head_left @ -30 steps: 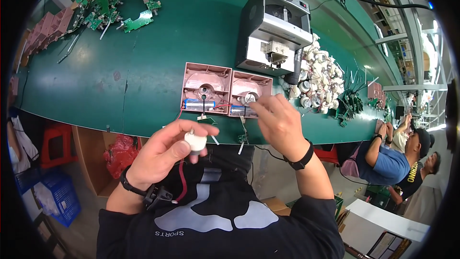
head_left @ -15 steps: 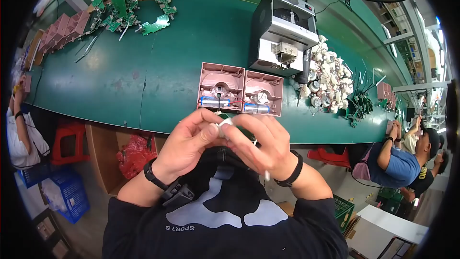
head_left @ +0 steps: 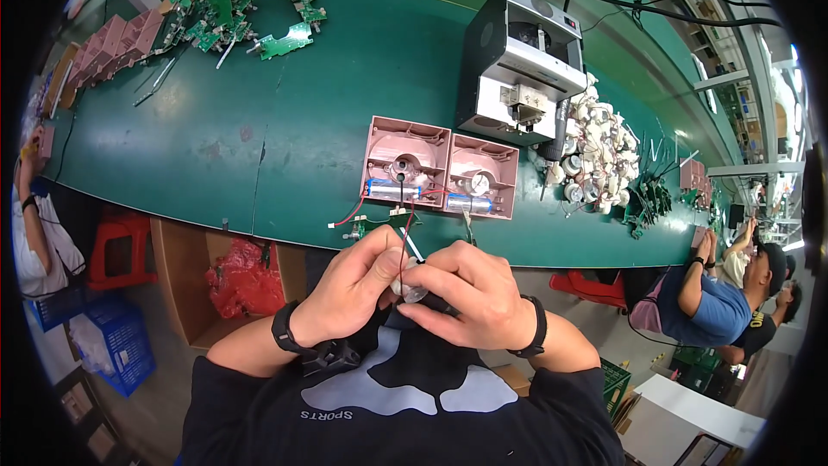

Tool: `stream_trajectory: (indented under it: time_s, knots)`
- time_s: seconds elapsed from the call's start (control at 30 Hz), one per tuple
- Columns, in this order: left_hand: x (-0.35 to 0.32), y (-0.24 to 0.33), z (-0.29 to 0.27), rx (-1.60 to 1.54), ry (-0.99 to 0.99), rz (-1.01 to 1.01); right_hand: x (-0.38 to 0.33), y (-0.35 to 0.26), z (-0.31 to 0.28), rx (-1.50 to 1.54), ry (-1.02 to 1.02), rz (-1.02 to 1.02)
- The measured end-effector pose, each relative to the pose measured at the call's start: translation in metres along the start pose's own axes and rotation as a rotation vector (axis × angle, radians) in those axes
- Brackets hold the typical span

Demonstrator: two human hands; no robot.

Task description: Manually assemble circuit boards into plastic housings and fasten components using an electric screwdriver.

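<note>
Close to my chest, just off the table's near edge, both hands pinch a small round whitish part (head_left: 413, 292) with a clear-looking end. My left hand (head_left: 352, 286) closes thumb and fingers on its left side. The fingers of my right hand (head_left: 474, 295) grip it from the right. Thin dark and red wires run from it toward a pink plastic housing (head_left: 378, 140). That housing holds a blue cylindrical battery (head_left: 392, 189); a second pink housing (head_left: 509, 164) stands against its right side. A small green circuit board (head_left: 379, 223) lies in front, partly hidden by my fingers.
A grey-and-black machine (head_left: 492, 112) stands behind the housings. Right of it lies a heap of white round parts with wires (head_left: 599, 151). Green circuit boards (head_left: 220, 4) pile up at the far left, near more pink housings (head_left: 112, 47). Co-workers sit at both sides.
My hands have come down toward my chest with the part, which now shows its clear-looking end. The green board and a red-wired connector have come into sight. The whole view has shifted slightly.
</note>
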State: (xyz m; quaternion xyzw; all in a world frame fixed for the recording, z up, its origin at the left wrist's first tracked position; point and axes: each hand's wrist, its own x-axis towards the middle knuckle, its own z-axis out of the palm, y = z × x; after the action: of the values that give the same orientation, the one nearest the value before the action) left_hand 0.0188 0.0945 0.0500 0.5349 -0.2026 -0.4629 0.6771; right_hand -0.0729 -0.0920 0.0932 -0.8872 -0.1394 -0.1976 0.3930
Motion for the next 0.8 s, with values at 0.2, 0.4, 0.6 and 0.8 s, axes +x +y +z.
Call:
stream_trajectory:
  time_s: [0.2,0.4,0.6,0.8]
  knots:
    - [0.004,0.004,0.003,0.214,0.101,0.065,0.008,0.002,-0.002,0.122,-0.035,0.067]
    - [0.002,0.007,0.002,0.193,0.095,0.047,0.009,0.001,-0.001,-0.008,-0.095,-0.173]
    - [0.005,0.041,-0.025,0.103,0.182,-0.019,0.038,0.016,-0.023,-0.182,-0.080,-0.008]
    - [0.066,0.039,-0.089,0.771,0.445,0.375,0.072,0.055,-0.020,-0.302,-0.266,0.042]
